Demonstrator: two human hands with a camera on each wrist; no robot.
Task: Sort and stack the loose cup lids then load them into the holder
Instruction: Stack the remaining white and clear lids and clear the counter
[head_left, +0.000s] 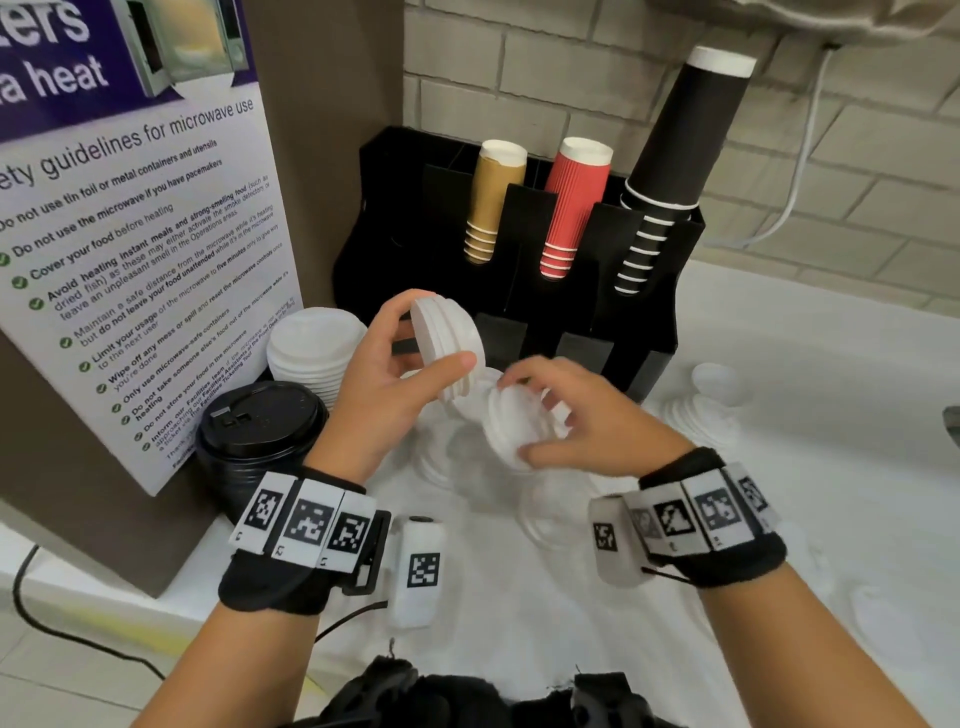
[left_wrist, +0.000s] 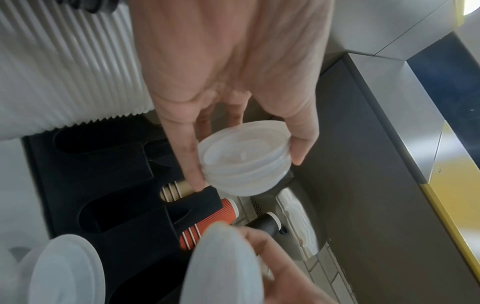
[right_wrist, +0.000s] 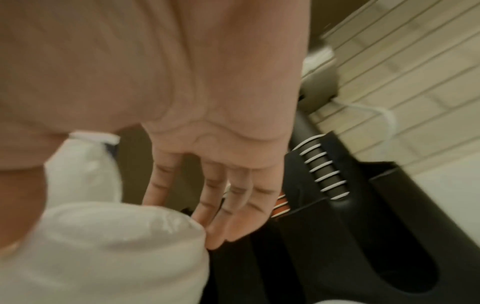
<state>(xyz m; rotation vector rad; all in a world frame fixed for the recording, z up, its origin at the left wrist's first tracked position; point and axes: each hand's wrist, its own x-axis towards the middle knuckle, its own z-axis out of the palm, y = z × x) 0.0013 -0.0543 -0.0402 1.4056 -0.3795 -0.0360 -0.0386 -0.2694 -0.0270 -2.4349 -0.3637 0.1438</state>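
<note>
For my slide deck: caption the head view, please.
Left hand holds a small stack of white lids; right hand grips another lid.

White lids (head_left: 451, 343) smooth translucent plastic; holder (head_left: 649, 322) matt black; red cups (head_left: 574, 202) ribbed paper.

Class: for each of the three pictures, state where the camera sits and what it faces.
Head: worn above, looks down at both hands, the left hand and right hand, holding white lids before the cup holder.
Left wrist: looks along the palm at its lid stack.
Right wrist: along the palm, fingers on a lid.
All show the holder.
</note>
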